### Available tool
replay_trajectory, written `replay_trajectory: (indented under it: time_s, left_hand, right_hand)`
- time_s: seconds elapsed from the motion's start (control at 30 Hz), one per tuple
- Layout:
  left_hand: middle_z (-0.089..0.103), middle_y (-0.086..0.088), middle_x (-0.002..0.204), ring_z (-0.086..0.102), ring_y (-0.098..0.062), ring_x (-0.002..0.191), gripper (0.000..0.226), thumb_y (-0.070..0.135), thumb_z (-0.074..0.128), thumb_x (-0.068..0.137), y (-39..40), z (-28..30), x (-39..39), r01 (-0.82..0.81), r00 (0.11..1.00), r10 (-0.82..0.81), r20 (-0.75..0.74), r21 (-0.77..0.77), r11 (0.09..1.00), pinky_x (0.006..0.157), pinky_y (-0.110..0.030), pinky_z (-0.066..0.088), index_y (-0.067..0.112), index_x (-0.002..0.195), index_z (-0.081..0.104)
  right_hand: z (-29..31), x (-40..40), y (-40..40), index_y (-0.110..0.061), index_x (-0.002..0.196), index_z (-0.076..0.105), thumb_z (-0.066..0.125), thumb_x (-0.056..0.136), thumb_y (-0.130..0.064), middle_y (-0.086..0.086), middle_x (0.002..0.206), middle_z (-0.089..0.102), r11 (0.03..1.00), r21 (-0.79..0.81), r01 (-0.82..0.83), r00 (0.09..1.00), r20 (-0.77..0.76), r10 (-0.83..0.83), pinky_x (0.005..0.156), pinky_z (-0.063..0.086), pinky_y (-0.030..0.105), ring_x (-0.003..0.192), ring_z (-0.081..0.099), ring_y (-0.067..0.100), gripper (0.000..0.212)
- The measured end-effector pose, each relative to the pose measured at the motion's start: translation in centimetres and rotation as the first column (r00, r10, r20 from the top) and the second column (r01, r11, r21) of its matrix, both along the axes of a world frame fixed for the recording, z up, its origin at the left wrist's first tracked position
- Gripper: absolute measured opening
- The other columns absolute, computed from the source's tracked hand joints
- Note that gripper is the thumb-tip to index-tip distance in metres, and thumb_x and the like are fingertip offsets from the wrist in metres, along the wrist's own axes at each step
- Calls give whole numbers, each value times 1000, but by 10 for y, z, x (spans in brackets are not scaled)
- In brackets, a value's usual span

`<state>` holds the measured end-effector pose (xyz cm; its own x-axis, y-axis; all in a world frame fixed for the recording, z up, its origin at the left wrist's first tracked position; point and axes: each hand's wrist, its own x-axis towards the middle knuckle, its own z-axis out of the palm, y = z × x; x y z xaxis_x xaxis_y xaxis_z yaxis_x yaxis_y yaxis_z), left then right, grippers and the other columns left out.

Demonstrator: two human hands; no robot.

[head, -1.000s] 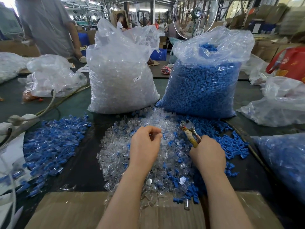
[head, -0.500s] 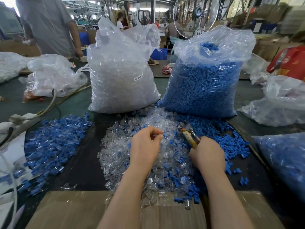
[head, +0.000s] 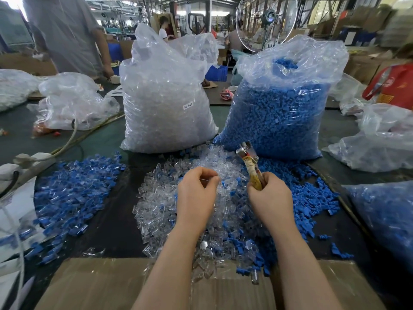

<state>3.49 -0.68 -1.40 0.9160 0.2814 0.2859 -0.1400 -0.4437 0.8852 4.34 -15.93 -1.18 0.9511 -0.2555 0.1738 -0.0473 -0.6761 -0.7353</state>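
Note:
My left hand (head: pixel 196 193) hovers over a heap of clear plastic pieces (head: pixel 196 222) mixed with blue ones, and its curled fingers pinch a small clear piece. My right hand (head: pixel 271 198) grips the yellowish handles of a pair of pliers (head: pixel 250 162), whose metal jaws point up and away from me. A spread of blue plastic pieces (head: pixel 312 198) lies to the right of the heap. A pile of joined blue-and-clear pieces (head: pixel 71 195) lies on the dark table at the left.
Two tall bags stand behind the heap: one of clear pieces (head: pixel 165 104), one of blue pieces (head: pixel 281 113). More plastic bags (head: pixel 384 139) lie right and left (head: pixel 73 101). Cardboard (head: pixel 93 285) covers the near edge. A person (head: pixel 64 34) stands far left; a fan (head: pixel 266 21) is behind.
My right hand has tipped the pliers more upright and drawn closer to the left hand. The left hand keeps pinching over the heap.

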Motion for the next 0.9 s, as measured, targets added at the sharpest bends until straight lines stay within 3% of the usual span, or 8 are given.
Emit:
replay_trajectory:
  time_s: [0.13, 0.27, 0.4, 0.67, 0.9]
  left_hand:
    - [69, 16, 87, 63, 3, 81, 7, 25, 67, 92, -1, 1, 1, 14, 999, -16, -32, -59, 998, 69, -12, 48, 30, 96, 70]
    - [72, 12, 83, 67, -1, 79, 12, 19, 69, 90, 1, 4, 1, 26, 997, -39, -62, -209, 978, 71, -17, 54, 30, 90, 72]
    - [73, 17, 80, 67, 3, 79, 16, 16, 72, 88, 2, 7, 1, 28, 997, -48, -55, -326, 945, 66, -9, 49, 32, 83, 73]
    - [74, 4, 73, 71, -6, 69, 11, 8, 72, 86, 2, 9, -1, 5, 999, -21, -27, -473, 881, 61, -13, 52, 20, 85, 73]
    - [75, 2, 74, 72, -9, 71, 10, 9, 76, 82, -1, 9, -1, 8, 998, -35, -48, -471, 882, 61, -15, 52, 18, 82, 74]
  right_hand:
    - [2, -2, 9, -24, 69, 50, 62, 88, -25, -5, 60, 50, 991, 125, -48, 998, 50, 42, 48, 30, 28, 52, 45, 12, 22]
    - [2, -2, 16, -21, 72, 54, 65, 89, -26, -5, 58, 48, 971, 218, -97, 993, 84, 81, 41, 31, 17, 45, 39, 7, 22]
    - [3, -3, 18, -20, 75, 61, 68, 89, -25, -8, 56, 49, 930, 334, -153, 984, 134, 114, 42, 36, 15, 45, 43, 1, 16]
    - [3, -3, 21, -20, 77, 61, 69, 88, -28, -7, 57, 51, 930, 324, -171, 983, 125, 136, 46, 37, 18, 46, 43, 1, 16]
    - [5, -7, 23, -22, 72, 56, 68, 89, -30, -16, 51, 49, 932, 286, -223, 969, 169, 180, 45, 35, 16, 47, 42, 3, 23]
